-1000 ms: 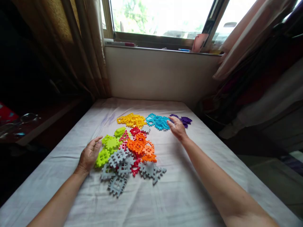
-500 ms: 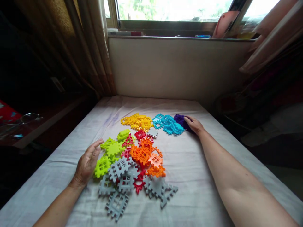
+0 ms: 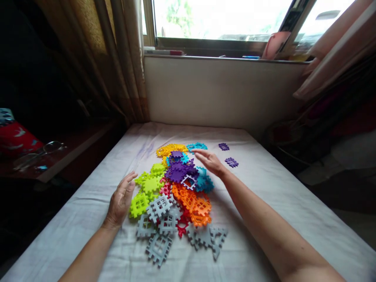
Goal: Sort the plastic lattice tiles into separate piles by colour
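Toothed plastic pieces lie heaped by colour on a sheet-covered surface. My left hand (image 3: pixel 120 199) rests on its edge beside the lime green pieces (image 3: pixel 151 186), fingers stretched out and holding nothing. My right hand (image 3: pixel 209 161), also open, is just right of the purple pieces (image 3: pixel 178 172), above some blue pieces (image 3: pixel 205 180). Yellow pieces (image 3: pixel 170 149) lie at the far side of the heap. Orange pieces (image 3: pixel 190 199) are in its middle, with grey pieces (image 3: pixel 160 246) nearest me. Two loose purple pieces (image 3: pixel 232 162) lie beyond my right hand.
A pale sheet (image 3: pixel 252 243) covers the surface, which meets a wall below the window. On the left, eyeglasses (image 3: pixel 53 147) and a red item (image 3: pixel 17 139) sit on a dark shelf (image 3: pixel 73 156). Curtains hang at both sides.
My right hand has moved left and nearer, and the purple and some blue pieces have shifted onto the heap. Two purple pieces stayed behind. The view has shifted slightly.
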A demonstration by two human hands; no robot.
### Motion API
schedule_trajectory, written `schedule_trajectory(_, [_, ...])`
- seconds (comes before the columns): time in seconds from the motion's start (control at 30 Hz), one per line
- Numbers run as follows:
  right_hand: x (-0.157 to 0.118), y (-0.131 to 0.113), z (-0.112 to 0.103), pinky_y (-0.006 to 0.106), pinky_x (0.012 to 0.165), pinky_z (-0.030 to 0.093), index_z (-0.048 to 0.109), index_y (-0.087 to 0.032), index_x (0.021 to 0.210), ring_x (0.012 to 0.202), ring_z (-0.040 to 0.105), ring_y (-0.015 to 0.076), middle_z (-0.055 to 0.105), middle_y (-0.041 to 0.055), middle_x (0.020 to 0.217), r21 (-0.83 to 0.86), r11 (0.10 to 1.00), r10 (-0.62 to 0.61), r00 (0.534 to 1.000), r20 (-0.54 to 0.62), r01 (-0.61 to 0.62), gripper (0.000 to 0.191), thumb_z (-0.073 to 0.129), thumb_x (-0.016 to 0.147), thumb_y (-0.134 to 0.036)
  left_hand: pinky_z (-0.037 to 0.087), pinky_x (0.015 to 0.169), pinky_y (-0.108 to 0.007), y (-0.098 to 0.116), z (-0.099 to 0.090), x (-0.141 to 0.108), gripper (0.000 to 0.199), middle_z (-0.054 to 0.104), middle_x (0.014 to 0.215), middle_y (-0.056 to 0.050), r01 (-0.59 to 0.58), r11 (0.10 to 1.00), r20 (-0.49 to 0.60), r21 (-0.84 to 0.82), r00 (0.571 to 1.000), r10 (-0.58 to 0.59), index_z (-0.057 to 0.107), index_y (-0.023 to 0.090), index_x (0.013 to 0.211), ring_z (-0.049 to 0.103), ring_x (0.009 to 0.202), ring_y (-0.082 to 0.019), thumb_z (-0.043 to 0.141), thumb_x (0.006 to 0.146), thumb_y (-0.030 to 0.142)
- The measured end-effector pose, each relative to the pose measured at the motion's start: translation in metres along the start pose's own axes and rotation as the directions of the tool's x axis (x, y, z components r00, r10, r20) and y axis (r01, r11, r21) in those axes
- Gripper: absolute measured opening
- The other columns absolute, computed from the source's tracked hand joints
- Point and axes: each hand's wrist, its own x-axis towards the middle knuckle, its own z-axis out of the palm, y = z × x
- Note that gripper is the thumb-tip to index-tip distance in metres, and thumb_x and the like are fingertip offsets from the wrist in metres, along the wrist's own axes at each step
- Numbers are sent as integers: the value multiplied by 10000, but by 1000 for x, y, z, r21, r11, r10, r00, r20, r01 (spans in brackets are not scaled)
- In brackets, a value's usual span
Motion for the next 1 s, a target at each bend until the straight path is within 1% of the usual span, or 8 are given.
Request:
schedule_trajectory(0.07, [9, 21, -30, 484, 1065, 440, 725, -230, 1161, 1191, 614, 281, 698, 105, 1239, -177, 959, 179, 959, -221, -220, 404, 521, 911, -472, 288, 1200, -397, 0, 0, -1, 628, 599, 1391, -101, 6, 1000, -5, -10, 1000, -6, 664, 223, 1158, 451, 1388, -290, 478, 839, 732])
schedule_trajectory(0.17, [16, 68, -72, 613, 1074, 366, 673, -194, 1268, 1289, 522, 375, 597, 193, 1366, -332, 660, 420, 697, -581, -674, 464, 545, 897, -443, 300, 1197, -392, 1, 0, -2, 621, 592, 1403, -102, 11, 1000, -8, -14, 1000, -11, 660, 217, 1178, 451, 1391, -283, 469, 859, 715])
schedule_trajectory(0.23, [22, 96, -84, 616, 1067, 366, 634, -227, 1325, 1291, 524, 374, 590, 190, 1377, -311, 517, 515, 580, -631, -797, 497, 501, 921, -484, 300, 1198, -396, 1, 0, -3, 620, 579, 1419, -105, 5, 1000, -5, -5, 1000, -5, 652, 210, 1201, 452, 1391, -279, 456, 876, 700])
schedule_trajectory(0.27, [27, 105, -84, 590, 1074, 374, 620, -242, 1343, 1294, 528, 358, 595, 171, 1379, -340, 521, 533, 610, -587, -783, 507, 473, 933, -503, 298, 1200, -403, 2, 0, -4, 620, 572, 1428, -106, -1, 1000, 2, 6, 1000, 1, 648, 206, 1212, 450, 1393, -278, 447, 885, 693])
schedule_trajectory(0.37, [51, 108, -56, 482, 1105, 388, 586, -241, 1380, 1341, 504, 301, 582, 113, 1425, -462, 677, 495, 819, -291, -573, 519, 400, 969, -498, 284, 1208, -435, 3, 0, -5, 620, 554, 1446, -114, -26, 998, 30, 61, 999, 24, 634, 189, 1235, 443, 1400, -278, 421, 907, 671])
schedule_trajectory(0.5, [89, 74, 8, 436, 1145, 358, 581, -190, 1391, 1377, 476, 281, 552, 112, 1459, -497, 814, 337, 941, -14, -300, 539, 414, 976, -492, 291, 1205, -445, 2, -1, -5, 608, 540, 1457, -124, -65, 990, 64, 123, 996, 57, 619, 180, 1260, 445, 1400, -276, 393, 932, 640])
schedule_trajectory(0.7, [110, 15, 71, 388, 1141, 377, 653, -223, 1310, 1318, 545, 252, 643, 53, 1362, -286, 953, 195, 929, 313, -103, 494, 550, 923, -512, 338, 1184, -449, -6, 2, -4, 546, 535, 1458, -123, -146, 961, 128, 235, 985, 118, 585, 195, 1309, 467, 1383, -268, 418, 943, 564])
schedule_trajectory(1.0, [79, -83, 93, 331, 1012, 488, 739, -189, 1149, 1108, 672, 230, 744, 46, 1154, -58, 997, 73, 837, 542, -50, 389, 681, 859, -441, 360, 1163, -481, -19, 12, -3, 644, 423, 1540, -149, -212, 882, 139, 422, 976, 168, 472, 200, 1424, 428, 1410, -298, 507, 887, 553])
